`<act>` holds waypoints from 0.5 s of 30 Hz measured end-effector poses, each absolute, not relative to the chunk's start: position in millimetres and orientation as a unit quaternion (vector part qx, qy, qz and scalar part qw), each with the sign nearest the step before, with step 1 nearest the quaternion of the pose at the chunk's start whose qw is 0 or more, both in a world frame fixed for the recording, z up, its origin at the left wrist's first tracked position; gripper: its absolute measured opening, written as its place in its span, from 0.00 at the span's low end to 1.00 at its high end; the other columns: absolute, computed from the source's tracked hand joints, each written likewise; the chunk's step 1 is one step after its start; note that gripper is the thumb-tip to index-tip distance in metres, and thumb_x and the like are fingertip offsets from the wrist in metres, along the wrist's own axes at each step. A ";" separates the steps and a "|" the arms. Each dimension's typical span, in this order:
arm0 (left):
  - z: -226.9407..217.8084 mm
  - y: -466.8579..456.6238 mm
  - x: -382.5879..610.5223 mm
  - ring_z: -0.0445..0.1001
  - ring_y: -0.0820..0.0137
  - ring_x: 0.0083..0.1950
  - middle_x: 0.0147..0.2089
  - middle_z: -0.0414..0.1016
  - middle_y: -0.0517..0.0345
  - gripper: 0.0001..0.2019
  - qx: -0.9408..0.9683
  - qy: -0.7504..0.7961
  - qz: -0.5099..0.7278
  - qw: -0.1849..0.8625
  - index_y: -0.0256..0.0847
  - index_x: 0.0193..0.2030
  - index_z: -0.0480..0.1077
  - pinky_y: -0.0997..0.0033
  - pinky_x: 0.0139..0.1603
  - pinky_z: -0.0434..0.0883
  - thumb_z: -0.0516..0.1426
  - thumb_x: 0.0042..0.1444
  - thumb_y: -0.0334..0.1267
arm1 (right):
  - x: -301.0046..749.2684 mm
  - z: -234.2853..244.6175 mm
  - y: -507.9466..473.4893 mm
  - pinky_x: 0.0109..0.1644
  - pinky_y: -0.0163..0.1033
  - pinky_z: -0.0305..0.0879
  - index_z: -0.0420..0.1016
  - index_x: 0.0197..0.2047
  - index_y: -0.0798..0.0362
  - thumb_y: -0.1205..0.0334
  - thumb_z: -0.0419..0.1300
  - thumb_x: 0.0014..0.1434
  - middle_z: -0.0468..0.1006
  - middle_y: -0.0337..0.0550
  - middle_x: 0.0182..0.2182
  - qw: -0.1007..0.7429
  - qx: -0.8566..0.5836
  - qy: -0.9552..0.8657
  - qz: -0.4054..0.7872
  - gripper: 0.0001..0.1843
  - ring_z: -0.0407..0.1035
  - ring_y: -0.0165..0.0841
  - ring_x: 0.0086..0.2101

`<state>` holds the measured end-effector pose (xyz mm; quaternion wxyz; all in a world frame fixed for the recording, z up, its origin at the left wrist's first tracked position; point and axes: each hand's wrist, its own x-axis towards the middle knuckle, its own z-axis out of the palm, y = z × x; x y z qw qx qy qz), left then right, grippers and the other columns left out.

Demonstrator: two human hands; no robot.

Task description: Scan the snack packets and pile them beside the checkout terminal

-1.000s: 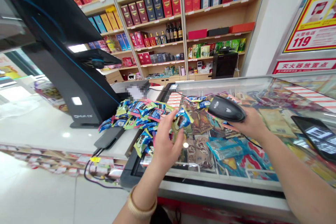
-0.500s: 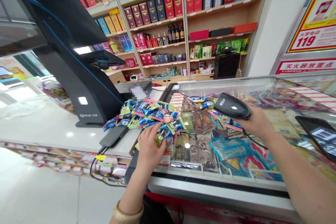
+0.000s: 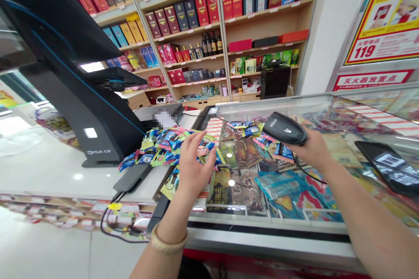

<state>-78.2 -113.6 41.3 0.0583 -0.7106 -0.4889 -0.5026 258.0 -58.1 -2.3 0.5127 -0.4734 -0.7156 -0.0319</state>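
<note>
My right hand (image 3: 312,150) is wrapped round a black barcode scanner (image 3: 284,128), held above the glass top with its head toward the left. Under the scanner lie a few small blue and pink snack packets (image 3: 275,146), with a couple more behind them. My left hand (image 3: 194,163) is over the right part of a heaped pile of small blue, green and pink snack packets (image 3: 163,139). Its fingers stretch forward, with the thumb apart. The hand covers part of the pile, and whether the fingertips touch a packet is hard to see.
A dark checkout terminal (image 3: 98,126) stands on the white counter (image 3: 65,178) at left, with a flat grey device (image 3: 132,178) beside it. The glass-topped freezer (image 3: 225,222) shows packaged goods inside. A phone (image 3: 389,165) lies at right. Shelves of boxes (image 3: 191,11) stand behind.
My left hand has moved forward over the pile, its fingers more stretched and the thumb farther up. My right hand still grips the scanner. The view has shifted slightly to the right.
</note>
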 end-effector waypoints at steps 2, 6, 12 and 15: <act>55.7 -82.9 -48.9 0.70 0.58 0.61 0.57 0.73 0.47 0.21 -0.744 -0.448 -0.496 0.004 0.43 0.59 0.71 0.56 0.66 0.66 0.59 0.58 0.38 | 262.4 -3.0 -56.7 0.35 0.41 0.71 0.81 0.49 0.53 0.50 0.66 0.49 0.84 0.47 0.32 0.503 -0.496 -0.706 -0.052 0.26 0.78 0.43 0.32; 64.4 -1.6 5.2 0.71 0.55 0.62 0.59 0.74 0.43 0.24 -0.768 -0.479 -0.415 -0.089 0.41 0.58 0.73 0.56 0.68 0.64 0.63 0.52 0.37 | 271.3 -3.7 -54.9 0.31 0.39 0.67 0.82 0.42 0.50 0.47 0.65 0.49 0.83 0.45 0.27 0.462 -0.554 -0.688 -0.078 0.21 0.77 0.41 0.28; 47.4 94.4 38.6 0.73 0.49 0.62 0.57 0.78 0.36 0.23 -0.727 -0.619 -0.253 -0.157 0.36 0.54 0.76 0.56 0.64 0.66 0.64 0.53 0.45 | 276.5 -4.4 -50.5 0.33 0.40 0.65 0.80 0.39 0.49 0.48 0.62 0.51 0.83 0.48 0.32 0.447 -0.578 -0.676 -0.096 0.17 0.78 0.44 0.33; 36.5 112.8 41.2 0.75 0.48 0.61 0.54 0.80 0.40 0.21 -0.731 -0.618 -0.239 -0.160 0.39 0.50 0.79 0.54 0.63 0.66 0.63 0.53 0.49 | 277.1 -4.7 -48.8 0.32 0.41 0.64 0.79 0.38 0.50 0.47 0.62 0.50 0.84 0.50 0.33 0.441 -0.597 -0.660 -0.114 0.18 0.78 0.46 0.33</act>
